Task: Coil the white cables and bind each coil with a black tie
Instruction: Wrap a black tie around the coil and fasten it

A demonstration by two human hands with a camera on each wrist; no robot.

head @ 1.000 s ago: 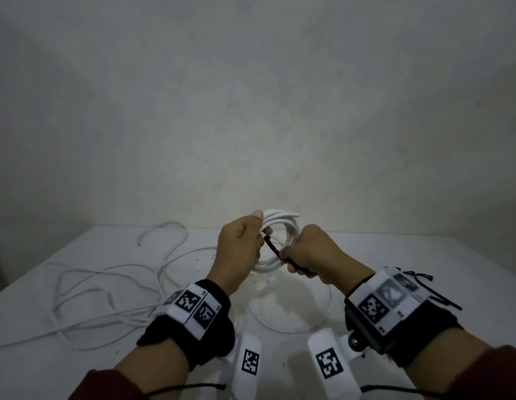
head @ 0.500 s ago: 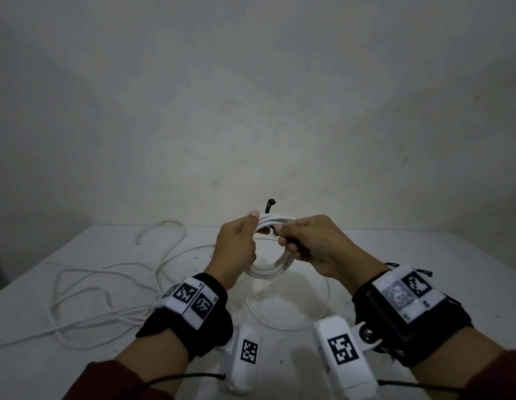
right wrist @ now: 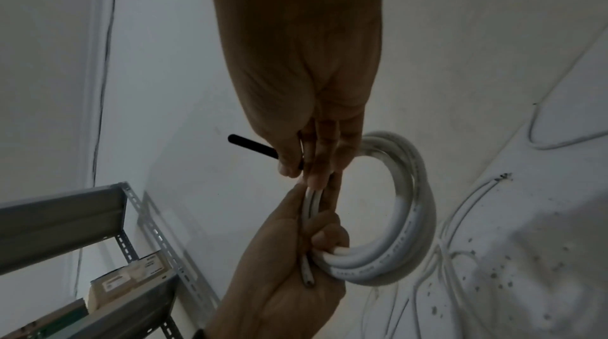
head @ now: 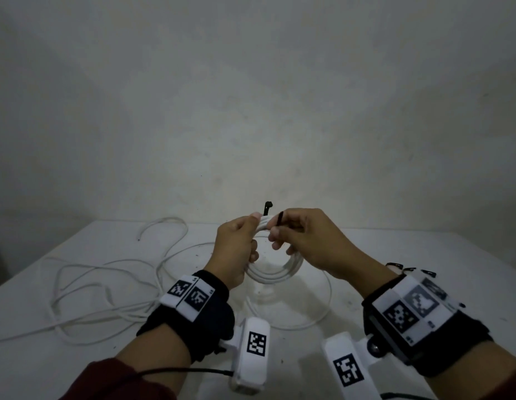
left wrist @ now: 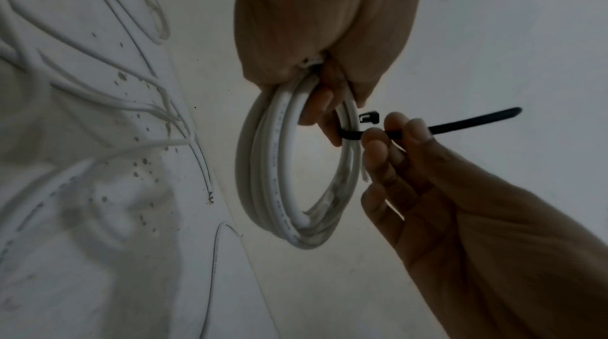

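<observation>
You are holding the white coil (left wrist: 289, 175) in the air above the table (head: 424, 269), its top gathered in your left hand (head: 236, 249), fingers curled round the strands. A black tie (left wrist: 460, 124) is passing round the bundle; your right hand (head: 308, 243) is pinching its tail just beside the coil, the head (left wrist: 368, 117) standing free. The cable looks light, springy and smooth, so the turns could fan out: keep gripping close beside the tie. More loose cables (head: 92, 284) are lying to the left.
</observation>
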